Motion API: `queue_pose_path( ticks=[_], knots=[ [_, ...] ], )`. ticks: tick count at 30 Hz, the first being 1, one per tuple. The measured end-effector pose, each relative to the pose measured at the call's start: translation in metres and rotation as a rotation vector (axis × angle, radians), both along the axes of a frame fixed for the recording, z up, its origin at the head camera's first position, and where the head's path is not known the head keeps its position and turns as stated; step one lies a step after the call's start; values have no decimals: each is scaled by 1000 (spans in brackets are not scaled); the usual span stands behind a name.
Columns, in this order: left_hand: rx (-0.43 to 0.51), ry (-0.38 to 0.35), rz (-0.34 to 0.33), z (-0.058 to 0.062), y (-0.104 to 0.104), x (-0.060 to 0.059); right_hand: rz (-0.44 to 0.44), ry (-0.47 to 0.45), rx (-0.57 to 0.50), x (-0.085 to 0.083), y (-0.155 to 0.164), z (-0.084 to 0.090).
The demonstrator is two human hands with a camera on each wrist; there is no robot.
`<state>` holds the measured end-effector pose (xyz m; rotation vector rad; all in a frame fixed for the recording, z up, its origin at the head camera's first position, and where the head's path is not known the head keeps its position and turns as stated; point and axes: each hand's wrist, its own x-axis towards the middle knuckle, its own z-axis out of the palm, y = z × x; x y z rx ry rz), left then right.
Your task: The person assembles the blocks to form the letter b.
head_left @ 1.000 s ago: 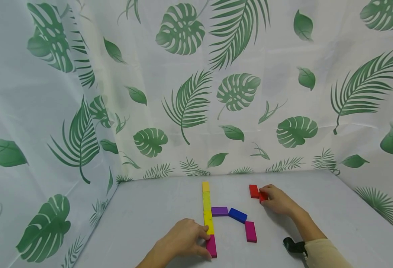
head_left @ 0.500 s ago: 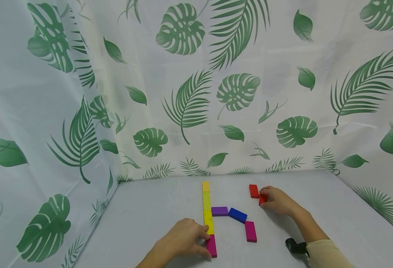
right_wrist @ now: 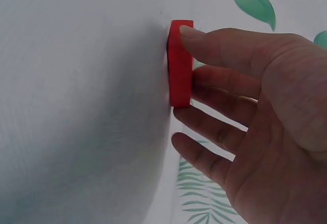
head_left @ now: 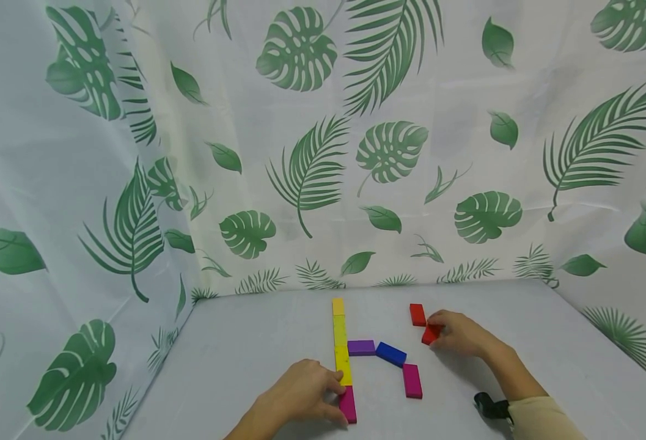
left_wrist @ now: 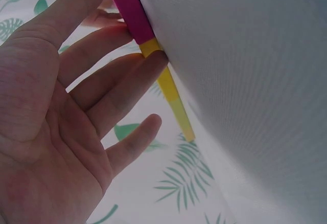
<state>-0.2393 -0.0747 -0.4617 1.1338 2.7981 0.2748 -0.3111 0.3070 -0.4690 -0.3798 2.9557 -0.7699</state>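
Note:
My left hand pinches a magenta block, thumb at its near end and fingertips along its far end. In the left wrist view one fingertip overlaps the yellow block that follows in line. That column runs away from me through a yellow-green block to an orange-yellow block. On the right, my right hand holds a red block between thumb and fingers, low at the table. Its far corner lies right by another red block. The right wrist view shows the thumb over the held red block.
From the yellow column a purple block points right, followed by a slanted blue block and a second magenta block. A black object is at the right sleeve. A leaf-patterned curtain borders the pale tabletop.
My right hand has moved slightly toward me, turning the red block so that its near end swings left. My left hand and the other blocks have stayed in place.

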Motion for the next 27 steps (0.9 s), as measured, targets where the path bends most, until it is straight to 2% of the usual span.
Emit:
queue_pose_path(
  ticks=[12, 21, 27],
  knots=[
    [-2, -1, 6, 0, 1, 0, 79, 8, 8, 7, -2, 3],
    [-4, 3, 1, 0, 0, 0, 89, -86, 21, 5, -3, 6],
    [3, 11, -7, 1, 0, 1, 113, -65, 22, 5, -4, 7]
  ],
)
